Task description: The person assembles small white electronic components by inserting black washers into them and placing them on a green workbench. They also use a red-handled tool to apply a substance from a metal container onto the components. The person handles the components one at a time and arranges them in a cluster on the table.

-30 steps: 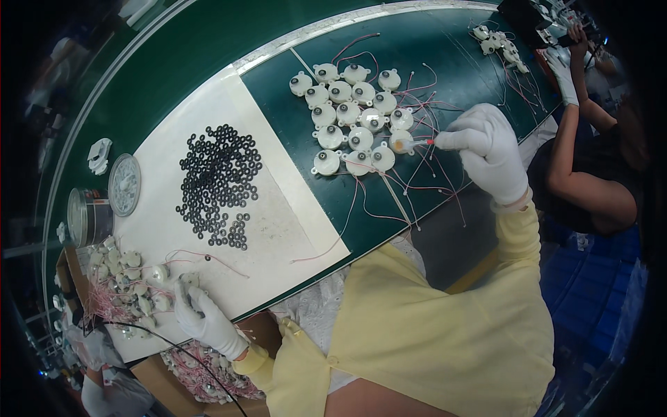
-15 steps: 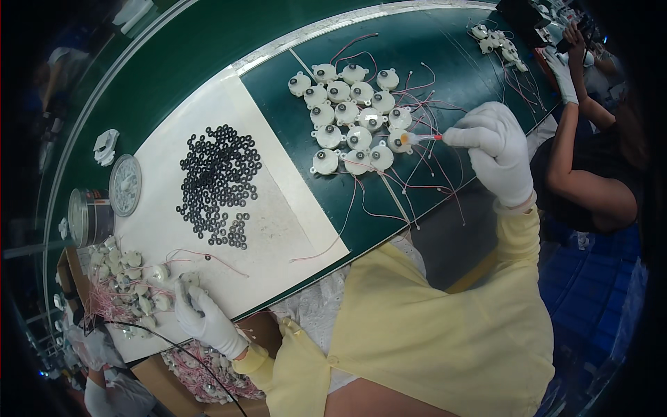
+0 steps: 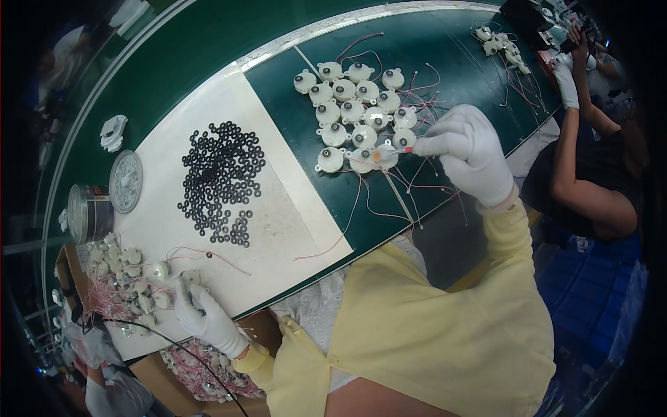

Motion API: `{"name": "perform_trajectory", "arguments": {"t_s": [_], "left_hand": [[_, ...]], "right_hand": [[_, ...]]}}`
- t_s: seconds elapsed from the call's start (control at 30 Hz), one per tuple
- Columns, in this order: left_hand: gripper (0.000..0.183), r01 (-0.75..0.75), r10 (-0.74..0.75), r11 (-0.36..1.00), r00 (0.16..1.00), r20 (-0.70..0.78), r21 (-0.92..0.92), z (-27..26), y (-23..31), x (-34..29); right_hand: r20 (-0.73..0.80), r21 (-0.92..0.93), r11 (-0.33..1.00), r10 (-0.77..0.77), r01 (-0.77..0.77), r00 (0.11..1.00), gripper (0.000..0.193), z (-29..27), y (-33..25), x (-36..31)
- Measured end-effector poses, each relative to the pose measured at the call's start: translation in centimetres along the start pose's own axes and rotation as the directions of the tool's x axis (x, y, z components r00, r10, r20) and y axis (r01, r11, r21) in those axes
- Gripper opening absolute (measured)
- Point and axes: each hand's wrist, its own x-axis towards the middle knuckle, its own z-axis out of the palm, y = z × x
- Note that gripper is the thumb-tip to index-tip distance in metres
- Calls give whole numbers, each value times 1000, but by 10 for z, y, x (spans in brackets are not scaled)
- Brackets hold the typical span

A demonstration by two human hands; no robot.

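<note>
White-gloved, my right hand [image 3: 467, 149] pinches a small brush [image 3: 405, 150] with a red-and-pale handle. Its orange-tinted tip is over a round white motor [image 3: 384, 157] at the lower right of a cluster. Several such motors [image 3: 344, 90] stand close together in rows, dark shafts up, with thin red and white wires trailing. My left hand [image 3: 207, 316], also gloved, lies at the near left edge of the table with fingers loosely apart. The fingertips are beside a white motor [image 3: 192, 276], next to a heap of wired motors [image 3: 132, 278].
Many black rings [image 3: 219, 177] lie on the white sheet [image 3: 295, 208]. A tin can [image 3: 90, 212] and a round lid [image 3: 126, 182] stand at the left. Below the table's edge is a cardboard box [image 3: 163, 379] of wired motors. Another person's arm [image 3: 566, 153] is at the right.
My right hand has moved left with the brush, and its tip has passed from one motor to the neighbouring one in the near row. The left hand stays put.
</note>
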Motion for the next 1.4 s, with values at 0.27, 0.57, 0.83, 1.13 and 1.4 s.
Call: {"name": "perform_trajectory", "arguments": {"t_s": [0.27, 0.57, 0.83, 1.13, 1.4], "left_hand": [[33, -33, 33, 999, 999, -11, 8, 2, -3, 0], [33, -31, 30, 1000, 999, -10, -4, 3, -2, 2], [33, -4, 4, 1000, 1000, -9, 27, -6, -1, -4], [33, 8, -8, 1000, 1000, -5, 7, 0, -2, -1], [33, 7, -7, 1000, 1000, 1, 11, -1, 1, 0]], "right_hand": [[-4, -26, 999, 41, -42, 999, 34, -5, 1, -10], [-31, -37, 999, 14, -15, 999, 34, -8, -3, -3], [38, -29, 998, 48, -47, 998, 34, -15, -2, -3], [-47, 5, 1000, 12, -12, 999, 35, -4, -10, 5], [-22, 2, 1000, 2, -2, 1000, 35, 13, -6, 6]]}}
